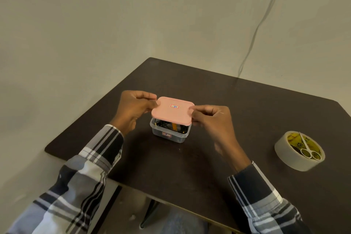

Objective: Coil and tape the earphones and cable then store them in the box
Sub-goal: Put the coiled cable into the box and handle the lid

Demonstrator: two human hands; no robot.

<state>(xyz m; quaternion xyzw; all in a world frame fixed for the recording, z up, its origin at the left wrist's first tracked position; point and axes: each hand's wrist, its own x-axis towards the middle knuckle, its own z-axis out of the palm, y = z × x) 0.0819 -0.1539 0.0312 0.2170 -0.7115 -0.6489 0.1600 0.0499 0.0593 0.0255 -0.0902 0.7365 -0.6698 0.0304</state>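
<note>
A small clear plastic box [169, 136] stands near the middle of the dark table. Inside it lie black coiled cables [163, 124] with a strip of brown tape [174, 126]. A pink square lid [171, 110] hovers just above the box, tilted slightly. My left hand [133, 109] pinches the lid's left edge. My right hand [211, 119] pinches its right edge. Most of the box's inside is hidden by the lid.
A wide roll of tape [296, 153] sits at the table's right, with small white-handled scissors [306, 148] resting on top. The dark table [228, 119] stands in a wall corner. A thin wire [262, 24] hangs down the right wall.
</note>
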